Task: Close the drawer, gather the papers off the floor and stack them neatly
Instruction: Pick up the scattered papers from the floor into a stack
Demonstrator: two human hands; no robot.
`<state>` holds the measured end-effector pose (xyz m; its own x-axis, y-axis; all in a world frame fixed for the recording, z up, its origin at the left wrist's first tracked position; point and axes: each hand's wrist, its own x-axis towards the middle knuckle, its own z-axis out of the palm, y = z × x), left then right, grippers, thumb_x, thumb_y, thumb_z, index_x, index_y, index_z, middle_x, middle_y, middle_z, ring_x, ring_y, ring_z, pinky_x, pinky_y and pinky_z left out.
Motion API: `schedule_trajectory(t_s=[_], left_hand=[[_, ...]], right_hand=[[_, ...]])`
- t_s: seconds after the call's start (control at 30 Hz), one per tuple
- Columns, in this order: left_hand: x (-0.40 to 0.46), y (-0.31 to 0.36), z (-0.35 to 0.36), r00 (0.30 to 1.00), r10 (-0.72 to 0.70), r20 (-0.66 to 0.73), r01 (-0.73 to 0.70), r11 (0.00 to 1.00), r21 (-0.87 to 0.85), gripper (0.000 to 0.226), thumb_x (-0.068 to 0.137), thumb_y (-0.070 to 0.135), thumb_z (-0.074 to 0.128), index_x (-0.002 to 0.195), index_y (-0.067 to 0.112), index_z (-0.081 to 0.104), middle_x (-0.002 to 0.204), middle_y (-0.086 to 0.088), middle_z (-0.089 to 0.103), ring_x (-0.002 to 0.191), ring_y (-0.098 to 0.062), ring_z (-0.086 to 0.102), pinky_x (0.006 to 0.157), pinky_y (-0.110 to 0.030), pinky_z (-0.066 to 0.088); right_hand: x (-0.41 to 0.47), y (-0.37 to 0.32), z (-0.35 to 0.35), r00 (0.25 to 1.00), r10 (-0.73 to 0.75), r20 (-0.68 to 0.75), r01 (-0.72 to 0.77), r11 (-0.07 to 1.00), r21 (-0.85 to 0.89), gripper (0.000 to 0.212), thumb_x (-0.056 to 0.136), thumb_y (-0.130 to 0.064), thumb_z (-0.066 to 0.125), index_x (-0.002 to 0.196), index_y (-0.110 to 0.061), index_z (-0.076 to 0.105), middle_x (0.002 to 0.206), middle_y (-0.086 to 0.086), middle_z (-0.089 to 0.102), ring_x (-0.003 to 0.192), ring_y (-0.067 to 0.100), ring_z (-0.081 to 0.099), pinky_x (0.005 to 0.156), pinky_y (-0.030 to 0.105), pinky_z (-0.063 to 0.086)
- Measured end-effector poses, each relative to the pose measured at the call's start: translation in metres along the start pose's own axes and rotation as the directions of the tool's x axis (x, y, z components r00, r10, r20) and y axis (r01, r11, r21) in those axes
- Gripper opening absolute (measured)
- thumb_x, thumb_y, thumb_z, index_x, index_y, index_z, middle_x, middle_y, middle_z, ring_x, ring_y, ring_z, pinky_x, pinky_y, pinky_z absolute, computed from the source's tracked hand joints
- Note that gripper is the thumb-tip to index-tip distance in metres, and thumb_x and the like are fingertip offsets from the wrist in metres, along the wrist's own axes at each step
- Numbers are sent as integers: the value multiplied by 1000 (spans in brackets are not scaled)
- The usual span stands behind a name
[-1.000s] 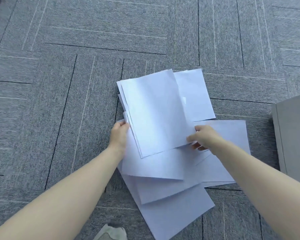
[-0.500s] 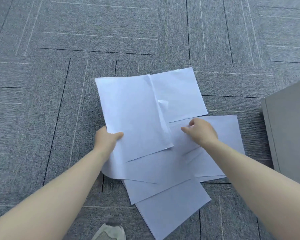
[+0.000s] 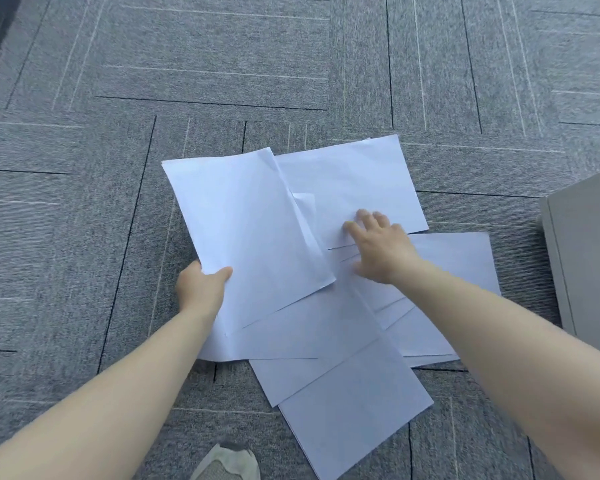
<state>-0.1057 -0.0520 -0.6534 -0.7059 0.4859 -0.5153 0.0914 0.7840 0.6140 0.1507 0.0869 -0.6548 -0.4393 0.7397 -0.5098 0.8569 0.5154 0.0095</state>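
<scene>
Several white paper sheets lie scattered and overlapping on the grey carpet. My left hand [image 3: 201, 289] grips the lower left edge of a small stack of sheets [image 3: 246, 230], thumb on top, holding it tilted above the others. My right hand [image 3: 378, 247] lies with fingers spread on a sheet at the back right [image 3: 354, 174], pressing it where it overlaps a wide sheet [image 3: 461, 258]. More loose sheets [image 3: 354, 410] fan out toward me beneath both arms.
A grey cabinet [image 3: 589, 258] stands at the right edge; no drawer front shows. The carpet [image 3: 222, 64] stretches open behind and left of the papers. A foot in a pale sock [image 3: 227, 464] is at the bottom edge, just near the closest sheet.
My left hand has swung the held stack to the left. My right hand let go of the stack's edge, opened and reached forward onto the back right sheet.
</scene>
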Motion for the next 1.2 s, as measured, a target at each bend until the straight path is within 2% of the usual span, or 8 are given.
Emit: schedule_trajectory(t_s=[0.13,0.27,0.4,0.57,0.83,0.97,1.07,1.2], left_hand=[[6,-2,-4,1000,6,-12,-6,1000,-1,12,81,17,68,91,14,63,91,-2,65,83,-26,61,73,-32,46],[5,-2,-7,1000,8,-11,-8,1000,1,9,81,16,67,89,14,62,86,1,64,78,-25,59,72,-31,45],[3,-4,-13,999,-10,-40,10,1000,-6,11,82,16,67,92,12,63,88,-1,64,80,-26,59,70,-29,41],[4,-13,-22,997,-36,-61,34,999,-34,11,80,17,69,88,11,63,90,-5,66,81,-28,61,73,-32,46],[7,-21,-28,996,-78,31,84,960,-266,11,78,12,73,85,16,66,87,-1,70,83,-26,67,82,-38,54],[7,-21,-28,996,-74,57,87,959,-269,12,79,11,73,84,18,65,90,-3,70,86,-26,67,85,-40,54],[8,-23,-28,996,-71,62,83,969,-231,14,72,21,75,84,18,67,91,-1,72,88,-27,70,87,-47,55],[9,-20,-24,997,-31,72,46,975,-216,13,73,21,75,81,19,66,90,2,72,87,-26,69,86,-46,56]], right_hand=[[12,-14,-2,992,-66,107,85,980,-178,83,87,-16,54,154,-20,6,163,18,-4,148,46,9,108,52,34],[19,-19,0,982,-183,-38,159,924,-349,67,90,-9,53,151,-13,25,157,26,22,132,48,42,81,43,51],[21,-14,7,960,-271,-75,206,858,-470,56,56,-14,80,112,-12,71,115,21,69,75,37,69,41,29,43],[18,-10,4,914,-352,-200,244,873,-422,37,34,8,72,60,-12,56,58,5,51,42,22,46,40,24,18],[-25,-28,13,898,-433,-79,438,898,47,13,91,-13,48,97,-12,60,97,7,60,97,29,59,65,34,39],[-18,-16,8,974,-144,-177,197,922,333,25,91,-19,50,114,-18,61,113,3,59,112,28,52,79,39,48],[13,9,-12,987,95,-126,-59,962,266,59,87,-35,62,140,-19,41,139,11,43,128,33,39,96,45,44],[52,31,-38,961,275,-1,-269,939,216,98,68,-62,75,145,-22,30,142,14,38,132,36,35,100,51,38]])
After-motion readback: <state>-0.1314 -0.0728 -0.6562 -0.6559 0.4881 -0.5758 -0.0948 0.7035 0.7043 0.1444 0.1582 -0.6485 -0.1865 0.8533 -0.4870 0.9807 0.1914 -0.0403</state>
